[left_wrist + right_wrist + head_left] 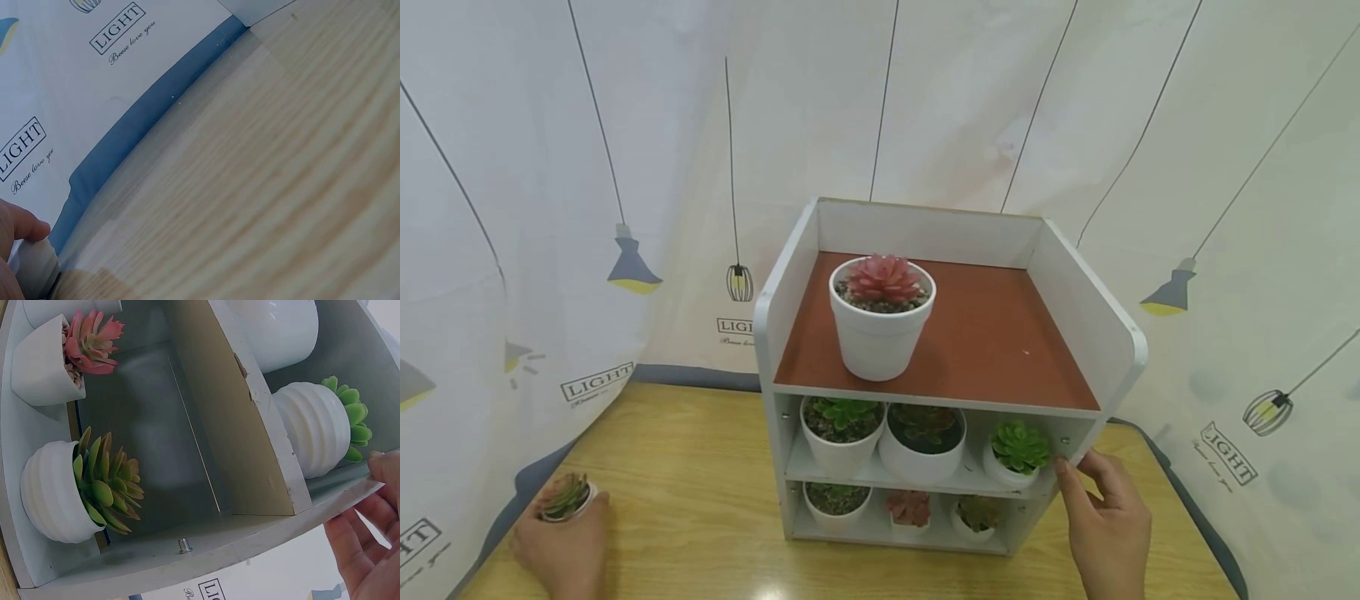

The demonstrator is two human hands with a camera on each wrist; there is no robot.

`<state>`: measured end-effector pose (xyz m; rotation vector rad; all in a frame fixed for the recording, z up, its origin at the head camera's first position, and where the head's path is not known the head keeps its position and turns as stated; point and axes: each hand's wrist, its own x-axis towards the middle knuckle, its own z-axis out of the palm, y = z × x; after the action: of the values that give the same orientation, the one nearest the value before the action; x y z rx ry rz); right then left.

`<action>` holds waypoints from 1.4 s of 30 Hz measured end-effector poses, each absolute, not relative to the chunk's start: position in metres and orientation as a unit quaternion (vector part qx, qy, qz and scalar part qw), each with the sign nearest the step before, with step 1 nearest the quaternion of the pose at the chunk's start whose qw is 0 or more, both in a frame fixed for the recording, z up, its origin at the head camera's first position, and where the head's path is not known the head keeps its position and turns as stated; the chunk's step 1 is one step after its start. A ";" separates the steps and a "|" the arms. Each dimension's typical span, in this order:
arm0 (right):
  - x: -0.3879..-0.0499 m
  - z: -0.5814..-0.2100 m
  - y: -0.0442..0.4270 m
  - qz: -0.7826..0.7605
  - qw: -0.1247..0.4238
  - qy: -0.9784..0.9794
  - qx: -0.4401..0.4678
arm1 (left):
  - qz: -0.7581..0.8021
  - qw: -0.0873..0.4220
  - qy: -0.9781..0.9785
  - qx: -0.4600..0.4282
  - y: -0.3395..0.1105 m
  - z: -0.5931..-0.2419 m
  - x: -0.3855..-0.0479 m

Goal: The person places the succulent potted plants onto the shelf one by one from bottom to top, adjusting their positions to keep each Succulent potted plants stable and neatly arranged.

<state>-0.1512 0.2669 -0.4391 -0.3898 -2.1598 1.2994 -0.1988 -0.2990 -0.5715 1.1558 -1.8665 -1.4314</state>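
Note:
At the table's left side, my left hand (563, 533) grips a small potted succulent (567, 493) with reddish-green leaves; the left wrist view catches only part of its white pot (36, 265). My right hand (1105, 517) holds the right side panel of a white shelf (767, 333), thumb at the front edge and fingers outside. On its brown top stands a white pot with a pink succulent (883, 317). Three potted plants fill the middle level, a bright green succulent (1018, 450) nearest my right hand. Below sit three more, among them a small red succulent (910, 510).
The shelf stands on a wood-grain table (692, 467). A pale cloth (962, 100) printed with hanging lamps rises behind and around, with a blue band along the table's edge. A small metal peg (184, 545) sticks out of the right panel's inner side.

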 end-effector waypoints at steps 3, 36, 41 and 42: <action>-0.151 -0.440 0.267 0.488 0.294 -0.809 -0.144 | -0.528 0.255 -0.687 0.428 -0.299 -0.572 -0.199; -0.151 -0.439 0.266 0.485 0.292 -0.811 -0.150 | -0.530 0.272 -0.685 0.420 -0.295 -0.562 -0.197; -0.151 -0.439 0.267 0.484 0.289 -0.811 -0.154 | -0.533 0.264 -0.692 0.409 -0.292 -0.556 -0.197; -0.151 -0.439 0.267 0.485 0.289 -0.811 -0.154 | -0.531 0.264 -0.694 0.409 -0.291 -0.555 -0.197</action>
<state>-0.1513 0.2668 -0.4391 -0.4100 -2.1646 1.2939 -0.1970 -0.2911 -0.5549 1.1040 -1.8755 -1.4341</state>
